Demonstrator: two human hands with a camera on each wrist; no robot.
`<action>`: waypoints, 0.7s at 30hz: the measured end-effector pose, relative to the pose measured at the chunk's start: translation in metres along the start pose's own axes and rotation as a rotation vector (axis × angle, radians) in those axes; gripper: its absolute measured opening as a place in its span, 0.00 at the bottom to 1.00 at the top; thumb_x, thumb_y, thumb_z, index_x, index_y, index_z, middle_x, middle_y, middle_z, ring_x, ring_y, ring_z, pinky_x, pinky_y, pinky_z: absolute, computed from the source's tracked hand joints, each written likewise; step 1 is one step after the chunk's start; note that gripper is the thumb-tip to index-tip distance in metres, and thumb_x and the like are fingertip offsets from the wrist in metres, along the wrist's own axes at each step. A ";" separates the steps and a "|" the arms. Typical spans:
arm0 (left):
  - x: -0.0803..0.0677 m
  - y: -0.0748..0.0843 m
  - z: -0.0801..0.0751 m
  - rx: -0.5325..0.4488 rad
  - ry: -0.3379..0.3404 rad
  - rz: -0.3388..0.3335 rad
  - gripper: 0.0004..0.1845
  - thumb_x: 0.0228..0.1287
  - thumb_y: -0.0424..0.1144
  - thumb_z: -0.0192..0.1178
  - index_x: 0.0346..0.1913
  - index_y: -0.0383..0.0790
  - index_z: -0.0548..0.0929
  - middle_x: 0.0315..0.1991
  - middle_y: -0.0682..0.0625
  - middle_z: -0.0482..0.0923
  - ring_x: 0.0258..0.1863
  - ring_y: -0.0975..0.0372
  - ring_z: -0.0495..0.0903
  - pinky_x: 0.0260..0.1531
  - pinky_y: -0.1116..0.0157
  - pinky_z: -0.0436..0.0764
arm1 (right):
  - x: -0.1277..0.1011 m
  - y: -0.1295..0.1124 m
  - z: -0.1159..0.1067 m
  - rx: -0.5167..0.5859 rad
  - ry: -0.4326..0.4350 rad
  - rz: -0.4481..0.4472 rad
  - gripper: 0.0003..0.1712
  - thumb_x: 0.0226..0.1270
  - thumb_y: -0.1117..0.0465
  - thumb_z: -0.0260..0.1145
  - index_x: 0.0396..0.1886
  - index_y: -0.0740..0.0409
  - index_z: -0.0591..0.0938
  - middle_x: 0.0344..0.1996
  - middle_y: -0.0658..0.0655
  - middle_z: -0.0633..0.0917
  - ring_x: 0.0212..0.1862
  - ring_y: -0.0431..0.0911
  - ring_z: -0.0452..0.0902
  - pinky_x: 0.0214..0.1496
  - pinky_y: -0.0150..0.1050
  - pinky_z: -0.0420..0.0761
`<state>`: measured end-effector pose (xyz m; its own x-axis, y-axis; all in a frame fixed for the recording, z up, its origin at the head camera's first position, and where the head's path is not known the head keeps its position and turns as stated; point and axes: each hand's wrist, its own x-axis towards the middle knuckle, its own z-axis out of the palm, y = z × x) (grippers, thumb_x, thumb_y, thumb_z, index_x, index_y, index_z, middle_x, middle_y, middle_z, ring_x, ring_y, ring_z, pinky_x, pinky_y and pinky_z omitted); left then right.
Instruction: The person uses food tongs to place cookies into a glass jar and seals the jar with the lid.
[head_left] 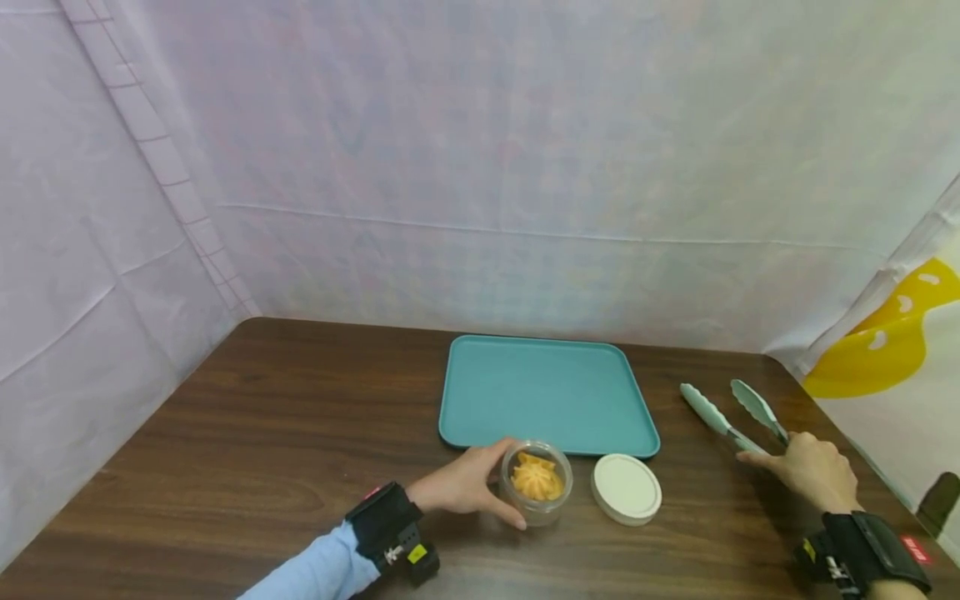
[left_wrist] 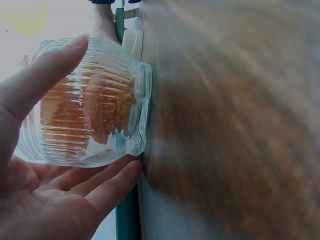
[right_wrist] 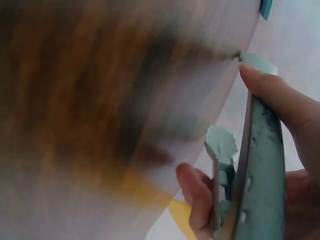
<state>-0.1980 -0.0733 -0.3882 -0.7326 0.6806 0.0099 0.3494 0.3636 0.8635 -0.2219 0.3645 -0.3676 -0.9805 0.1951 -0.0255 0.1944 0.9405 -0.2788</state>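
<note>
The dark wood-grain table [head_left: 262,467] carries everything here, with a flat teal rectangular tray [head_left: 543,392] lying empty at about twelve o'clock from the jar. Just below the tray's near edge stands a small ribbed clear-glass jar [head_left: 536,483], open at the top, holding an orange ruffled piece of food [head_left: 537,478]. Its round cream lid [head_left: 626,488] lies flat on the table at three o'clock from it, just beside.

The left hand [head_left: 465,485] wraps the jar from nine o'clock, thumb over the far side and fingers curled under the near side, a loose cupping hold rather than a tight one. The right hand [head_left: 813,471], well off at three o'clock, closes its fingers round the hinge end of the pale green tongs [head_left: 731,417], whose tips stand apart and point to eleven o'clock; the wrist view is blurred, so how firmly they are gripped is probably not settled.

Risks, as I judge them: the ribbed glass could slip or tip under that light hold, and the tongs could twist in the hand.
</note>
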 end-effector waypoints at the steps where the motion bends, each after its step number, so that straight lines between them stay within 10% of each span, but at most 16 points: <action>1: 0.000 0.000 0.000 -0.002 0.000 -0.001 0.40 0.42 0.39 0.71 0.60 0.40 0.62 0.54 0.48 0.69 0.55 0.61 0.68 0.53 0.72 0.70 | 0.000 0.000 0.001 0.000 -0.009 0.006 0.39 0.41 0.27 0.61 0.14 0.61 0.66 0.14 0.55 0.63 0.20 0.50 0.64 0.15 0.39 0.64; 21: 0.000 -0.001 0.000 -0.027 -0.008 -0.006 0.40 0.42 0.38 0.71 0.60 0.40 0.62 0.54 0.49 0.69 0.55 0.61 0.68 0.55 0.71 0.68 | -0.001 -0.010 0.003 -0.023 -0.158 0.121 0.41 0.39 0.23 0.57 0.14 0.59 0.66 0.16 0.57 0.65 0.23 0.52 0.65 0.21 0.41 0.65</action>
<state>-0.1985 -0.0734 -0.3886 -0.7303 0.6831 0.0005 0.3288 0.3508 0.8768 -0.2228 0.3538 -0.3681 -0.9422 0.2627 -0.2080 0.3098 0.9194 -0.2422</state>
